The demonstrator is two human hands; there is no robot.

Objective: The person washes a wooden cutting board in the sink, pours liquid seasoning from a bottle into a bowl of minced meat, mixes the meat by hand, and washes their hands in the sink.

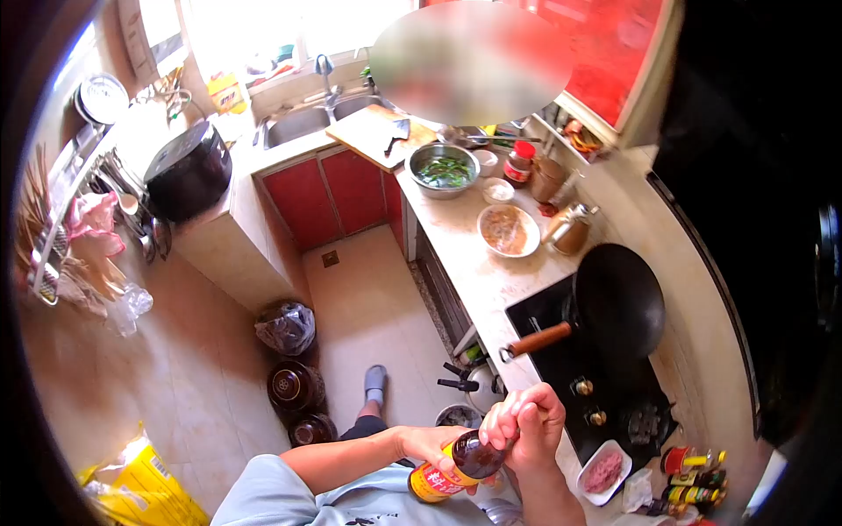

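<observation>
Close to my body, a dark cooking wine bottle (478, 456) with a yellow and red label is tilted, its neck toward the right. My left hand (431, 444) is closed around the bottle's body. Fingers of my right hand (531, 427) are wrapped over the neck end, so the cap is hidden. Beyond my right hand, a black wok (619, 302) with a wooden handle sits on the black stove (561, 386). A white dish of pink minced meat (603, 472) stands near the stove's front corner.
Along the right counter are a metal bowl of greens (443, 168), a bowl of brownish food (508, 231) and jars. A cleaver (397, 138) lies on the cutting board (377, 131) by the sink (296, 125). Several bottles (693, 493) stand lower right. Dark pots (295, 386) sit on the floor.
</observation>
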